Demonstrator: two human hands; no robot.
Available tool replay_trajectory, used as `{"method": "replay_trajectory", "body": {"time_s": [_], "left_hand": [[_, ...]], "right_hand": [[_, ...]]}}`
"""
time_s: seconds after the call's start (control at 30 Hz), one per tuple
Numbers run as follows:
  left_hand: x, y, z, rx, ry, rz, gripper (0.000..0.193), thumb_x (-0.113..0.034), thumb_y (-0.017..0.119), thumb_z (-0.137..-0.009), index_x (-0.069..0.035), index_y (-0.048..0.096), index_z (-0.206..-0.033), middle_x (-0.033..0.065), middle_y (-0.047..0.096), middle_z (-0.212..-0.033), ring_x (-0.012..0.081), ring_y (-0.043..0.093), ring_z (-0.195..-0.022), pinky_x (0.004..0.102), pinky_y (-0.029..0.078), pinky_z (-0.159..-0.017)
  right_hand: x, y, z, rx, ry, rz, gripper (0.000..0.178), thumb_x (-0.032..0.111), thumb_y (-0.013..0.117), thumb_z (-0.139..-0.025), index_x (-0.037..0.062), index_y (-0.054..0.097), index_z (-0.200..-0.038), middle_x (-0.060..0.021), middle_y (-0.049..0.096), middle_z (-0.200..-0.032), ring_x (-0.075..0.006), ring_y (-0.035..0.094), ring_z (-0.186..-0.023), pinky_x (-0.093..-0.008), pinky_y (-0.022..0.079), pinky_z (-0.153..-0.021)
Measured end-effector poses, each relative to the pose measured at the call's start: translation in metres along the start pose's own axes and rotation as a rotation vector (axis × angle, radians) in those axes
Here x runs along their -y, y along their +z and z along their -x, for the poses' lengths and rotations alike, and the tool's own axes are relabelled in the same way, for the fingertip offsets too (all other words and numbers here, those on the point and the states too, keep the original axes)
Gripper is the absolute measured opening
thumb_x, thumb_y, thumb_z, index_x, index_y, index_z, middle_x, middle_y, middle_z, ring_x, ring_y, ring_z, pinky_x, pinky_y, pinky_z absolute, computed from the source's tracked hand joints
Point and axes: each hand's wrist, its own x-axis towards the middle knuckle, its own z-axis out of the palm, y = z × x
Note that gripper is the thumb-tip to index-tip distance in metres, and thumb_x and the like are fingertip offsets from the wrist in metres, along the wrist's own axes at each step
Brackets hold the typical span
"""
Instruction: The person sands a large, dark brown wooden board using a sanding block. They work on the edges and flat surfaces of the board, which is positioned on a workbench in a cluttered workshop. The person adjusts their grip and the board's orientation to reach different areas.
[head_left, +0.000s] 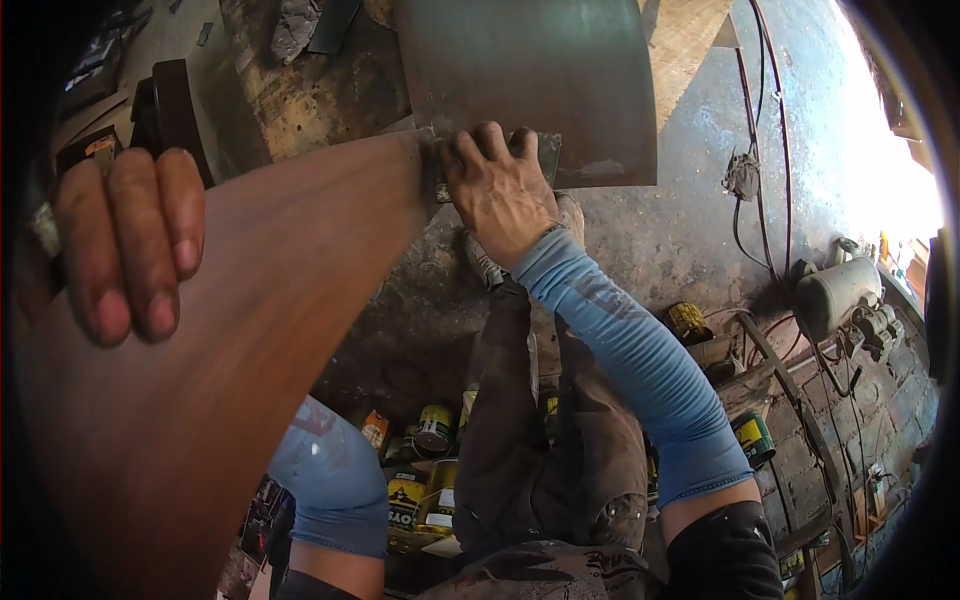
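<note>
A broad reddish-brown curved panel [290, 260] slants across the left side, raised close to the view. My left hand [130, 245] is closed over its upper left edge, three fingers lying on the near face; the thumb is hidden, and the forearm passes behind the panel. At the panel's far narrow end, my right hand [500, 190] is bent with its fingers curled down. A small flat dark piece [548, 155] shows beneath that hand; its kind is unclear. Just beyond stands a larger dark brown, slightly glossy sheet [530, 90], close to the right fingers.
Several paint cans [435, 428] stand below, by my legs. Cables [765, 150] run down the worn floor on the right, near a cylindrical tank [838, 298]. A stained board [310, 100] lies at the far left. Another can [688, 322] sits beside my right forearm.
</note>
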Motion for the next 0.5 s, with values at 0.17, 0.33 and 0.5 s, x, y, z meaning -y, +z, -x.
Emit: {"method": "replay_trajectory", "body": {"time_s": [0.17, 0.33, 0.5], "left_hand": [[-0.039, -0.005, -0.044, 0.374, -0.101, -0.011, 0.018, -0.026, 0.070, -0.099, -0.014, 0.072, -0.112, 0.0051, 0.072, -0.113, 0.0139, 0.063, -0.107, 0.0317, 0.049, -0.097], [-0.056, -0.016, -0.076, 0.570, -0.167, -0.021, 0.010, -0.023, 0.074, -0.097, -0.017, 0.077, -0.104, 0.0033, 0.075, -0.105, 0.0096, 0.065, -0.100, 0.0270, 0.050, -0.092], [-0.050, -0.017, -0.077, 0.540, -0.163, -0.015, 0.002, -0.018, 0.078, -0.094, -0.018, 0.078, -0.092, 0.0007, 0.077, -0.087, 0.0075, 0.064, -0.095, 0.0224, 0.050, -0.090]], "right_hand": [[0.006, 0.022, -0.014, -0.068, -0.004, -0.002, 0.042, 0.017, 0.059, -0.093, 0.0099, 0.064, -0.134, -0.0076, 0.055, -0.133, -0.0287, 0.048, -0.123, -0.0574, 0.044, -0.098], [0.012, -0.002, 0.000, 0.131, 0.032, -0.032, 0.038, 0.018, 0.057, -0.095, 0.0113, 0.066, -0.130, -0.0038, 0.055, -0.129, -0.0271, 0.049, -0.116, -0.0546, 0.045, -0.091], [0.004, 0.005, -0.015, 0.002, 0.217, -0.027, 0.030, 0.021, 0.056, -0.096, 0.0134, 0.072, -0.120, -0.0021, 0.056, -0.127, -0.0265, 0.049, -0.116, -0.0540, 0.044, -0.089]]}}
